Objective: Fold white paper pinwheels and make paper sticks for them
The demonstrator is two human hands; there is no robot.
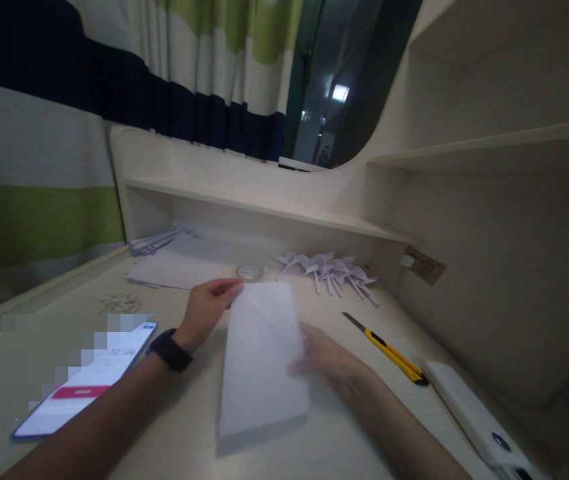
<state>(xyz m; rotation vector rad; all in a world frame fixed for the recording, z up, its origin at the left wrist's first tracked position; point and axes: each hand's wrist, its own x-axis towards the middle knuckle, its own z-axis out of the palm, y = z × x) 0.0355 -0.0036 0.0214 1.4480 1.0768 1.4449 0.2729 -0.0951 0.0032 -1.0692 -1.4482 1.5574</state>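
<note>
A white sheet of paper, folded into a long rectangle, is held tilted above the desk in front of me. My left hand, with a dark band on its wrist, pinches the paper's upper left corner. At the right edge, my right hand is slightly blurred; its thumb lies over the front while other fingers seem to go behind the sheet. Just beyond the paper's top edge lies a roll of clear tape. Several folded paper pinwheels with paper sticks are heaped at the back right.
A yellow utility knife, blade out, lies right of my right hand, near a long white device. On the left is a lit phone. Behind it are small pale pieces and a paper stack. A low shelf spans the back.
</note>
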